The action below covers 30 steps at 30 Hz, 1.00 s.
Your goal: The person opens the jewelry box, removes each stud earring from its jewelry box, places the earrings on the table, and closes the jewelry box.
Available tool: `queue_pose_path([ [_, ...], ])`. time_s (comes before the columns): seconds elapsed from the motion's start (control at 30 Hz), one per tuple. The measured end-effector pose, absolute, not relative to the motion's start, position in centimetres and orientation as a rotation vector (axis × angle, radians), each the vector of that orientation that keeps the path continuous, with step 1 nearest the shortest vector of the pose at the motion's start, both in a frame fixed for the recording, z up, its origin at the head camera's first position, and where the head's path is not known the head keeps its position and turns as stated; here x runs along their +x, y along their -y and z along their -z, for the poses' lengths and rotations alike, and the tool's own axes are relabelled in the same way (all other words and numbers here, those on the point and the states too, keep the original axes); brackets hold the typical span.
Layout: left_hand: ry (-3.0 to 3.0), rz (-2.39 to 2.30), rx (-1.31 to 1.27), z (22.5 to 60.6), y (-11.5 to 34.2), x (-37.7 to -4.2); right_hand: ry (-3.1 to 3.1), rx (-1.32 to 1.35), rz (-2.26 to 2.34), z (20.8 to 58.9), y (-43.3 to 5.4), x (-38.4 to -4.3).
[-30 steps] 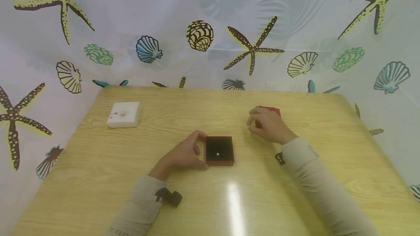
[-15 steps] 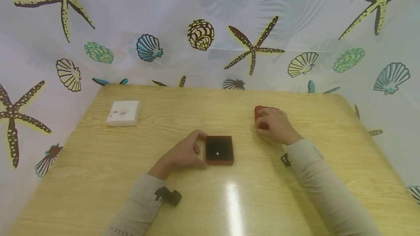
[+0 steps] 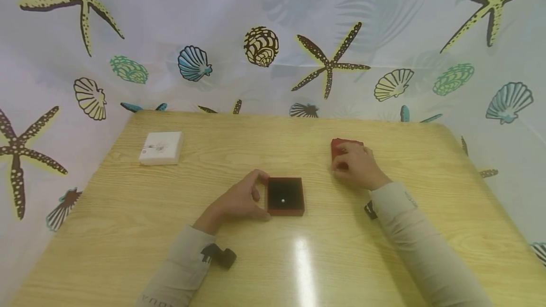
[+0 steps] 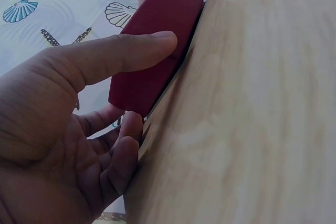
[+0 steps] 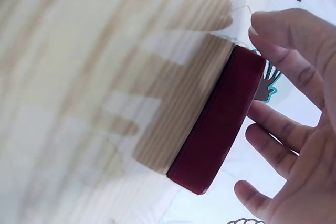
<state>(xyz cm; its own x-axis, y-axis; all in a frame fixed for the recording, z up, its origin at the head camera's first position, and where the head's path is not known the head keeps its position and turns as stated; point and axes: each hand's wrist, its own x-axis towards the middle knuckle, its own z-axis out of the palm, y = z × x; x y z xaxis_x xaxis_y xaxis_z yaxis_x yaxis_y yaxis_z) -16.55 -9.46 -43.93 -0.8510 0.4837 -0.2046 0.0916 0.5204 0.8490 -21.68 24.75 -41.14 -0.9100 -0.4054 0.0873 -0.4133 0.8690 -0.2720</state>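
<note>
A red jewelry box [image 3: 286,212] with a black lining sits open on the table, a small white bead-like piece [image 3: 283,201] inside it. My left hand [image 3: 241,198] holds this box at its left side; in the left wrist view the thumb [image 4: 142,51] lies against its red wall. My right hand [image 3: 358,162] is at a second red box-like piece [image 3: 337,148], partly covering it. In the right wrist view the thumb and forefinger meet on a thin wire-like piece [image 5: 241,8], above the red wall [image 5: 220,124]. Its kind is too small to tell.
A white box [image 3: 161,148] with a printed lid stands at the back left of the wooden table [image 3: 239,269]. A curtain [image 3: 273,8] with shells and starfish hangs behind and at both sides. Dark wrist cameras [image 3: 219,255] sit on the sleeves.
My right hand has moved slightly right, over the red piece, uncovering its left edge, and is nearly still since. My left hand stays on the jewelry box.
</note>
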Motion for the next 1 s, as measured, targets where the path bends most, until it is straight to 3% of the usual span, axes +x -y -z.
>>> queue_pose_path([
  [0.6, -2.357, -1.273, 0.455, 43.9, 9.3, -16.4, 3.068, 0.634, -0.412, 40.9, -25.7, -21.2],
  [1.0, -2.368, -1.263, 0.439, 43.9, 9.3, -16.5, 2.893, 0.812, -0.485, 36.4, -22.3, -19.9],
])
